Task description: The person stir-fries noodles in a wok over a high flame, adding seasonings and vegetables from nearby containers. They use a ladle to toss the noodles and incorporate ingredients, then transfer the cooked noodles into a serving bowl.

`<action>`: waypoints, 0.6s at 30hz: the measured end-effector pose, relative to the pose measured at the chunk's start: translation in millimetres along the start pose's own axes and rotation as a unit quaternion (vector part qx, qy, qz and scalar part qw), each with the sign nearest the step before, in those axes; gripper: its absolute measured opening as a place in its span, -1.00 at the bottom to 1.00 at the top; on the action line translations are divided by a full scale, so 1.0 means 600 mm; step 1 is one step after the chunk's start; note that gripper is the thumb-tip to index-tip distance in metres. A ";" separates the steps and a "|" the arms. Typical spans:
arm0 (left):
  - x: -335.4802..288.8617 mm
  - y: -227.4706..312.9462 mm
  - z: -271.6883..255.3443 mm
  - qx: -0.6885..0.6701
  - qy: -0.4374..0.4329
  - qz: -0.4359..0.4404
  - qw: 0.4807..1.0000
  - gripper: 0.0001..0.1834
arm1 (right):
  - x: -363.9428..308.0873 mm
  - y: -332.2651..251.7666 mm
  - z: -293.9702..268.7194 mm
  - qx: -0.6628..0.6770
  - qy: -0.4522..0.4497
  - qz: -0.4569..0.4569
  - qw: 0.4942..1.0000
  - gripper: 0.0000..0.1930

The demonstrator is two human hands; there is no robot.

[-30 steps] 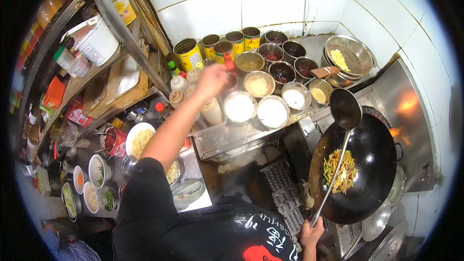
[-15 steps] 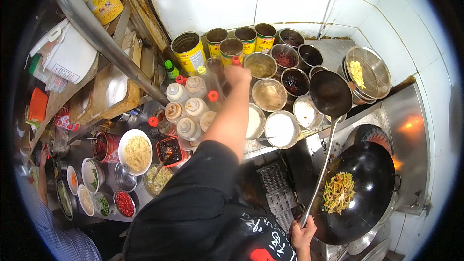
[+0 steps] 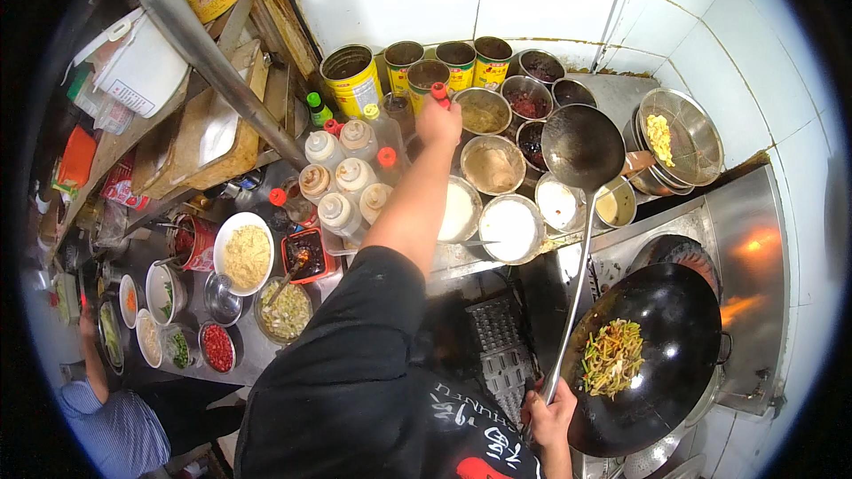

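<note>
Red-capped bottle point(image 3: 440, 90): clasping it just below the cap with the left grip point(image 3: 439, 122), beside yellow tins point(image 3: 490, 71), curling fingers round it and hiding the rest. Holding the long-handled ladle point(image 3: 583, 147) by its lower end, wrapped in the right grip point(image 3: 550, 414); sloping its axis away and slightly rightward, hanging its rounded dark bowl over steel pots point(image 3: 627, 201). Having the glossy black wok point(image 3: 692, 328) just right of the right grip, bearing slick, tangled strips point(image 3: 612, 359).
</note>
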State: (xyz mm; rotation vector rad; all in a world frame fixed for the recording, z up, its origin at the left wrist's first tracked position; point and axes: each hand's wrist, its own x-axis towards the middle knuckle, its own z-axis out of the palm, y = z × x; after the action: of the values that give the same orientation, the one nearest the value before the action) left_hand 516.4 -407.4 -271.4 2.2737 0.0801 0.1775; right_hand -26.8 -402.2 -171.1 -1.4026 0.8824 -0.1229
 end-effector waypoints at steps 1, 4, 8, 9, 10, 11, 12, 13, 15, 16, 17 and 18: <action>-0.004 0.008 -0.007 -0.008 0.017 0.016 1.000 -0.53 | 0.004 -0.010 0.001 0.005 -0.016 0.002 1.000 -0.86; -0.004 0.036 -0.047 0.003 0.051 0.079 0.996 -0.51 | 0.012 -0.041 0.005 0.068 -0.060 0.022 0.996 -0.84; -0.006 0.108 -0.128 -0.105 0.058 0.242 0.963 -0.53 | 0.020 -0.083 0.008 0.202 -0.137 0.100 0.965 -0.82; -0.010 0.134 -0.148 -0.151 0.020 0.278 0.948 -0.55 | 0.021 -0.091 0.008 0.215 -0.150 0.107 0.959 -0.82; -0.018 0.161 -0.165 -0.123 0.005 0.337 0.934 -0.61 | 0.022 -0.099 0.007 0.249 -0.167 0.118 0.947 -0.83; -0.033 0.180 -0.178 -0.128 -0.033 0.411 0.902 -0.64 | 0.023 -0.105 0.007 0.297 -0.189 0.128 0.927 -0.84; -0.045 0.199 -0.189 -0.060 -0.108 0.470 0.874 -0.64 | 0.022 -0.109 0.007 0.324 -0.207 0.133 0.914 -0.87; -0.059 0.213 -0.194 -0.018 -0.153 0.554 0.818 -0.64 | 0.022 -0.112 0.006 0.336 -0.213 0.152 0.905 -0.88; -0.097 0.217 -0.190 0.138 -0.237 0.606 0.747 -0.66 | 0.020 -0.114 0.006 0.361 -0.223 0.169 0.890 -0.90; -0.113 0.213 -0.184 0.213 -0.272 0.610 0.713 -0.67 | 0.018 -0.114 0.006 0.357 -0.217 0.170 0.893 -0.91; -0.126 0.205 -0.176 0.272 -0.296 0.622 0.672 -0.68 | 0.017 -0.112 0.006 0.357 -0.217 0.169 0.893 -0.91; -0.134 0.196 -0.169 0.288 -0.308 0.634 0.648 -0.69 | 0.016 -0.111 0.006 0.360 -0.221 0.166 0.891 -0.92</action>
State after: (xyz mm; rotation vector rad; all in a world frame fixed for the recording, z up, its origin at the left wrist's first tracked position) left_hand 421.2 -417.6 -125.0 2.3923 -2.1141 0.0696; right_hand 9.3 -419.0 -117.1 -0.5337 0.5838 0.1220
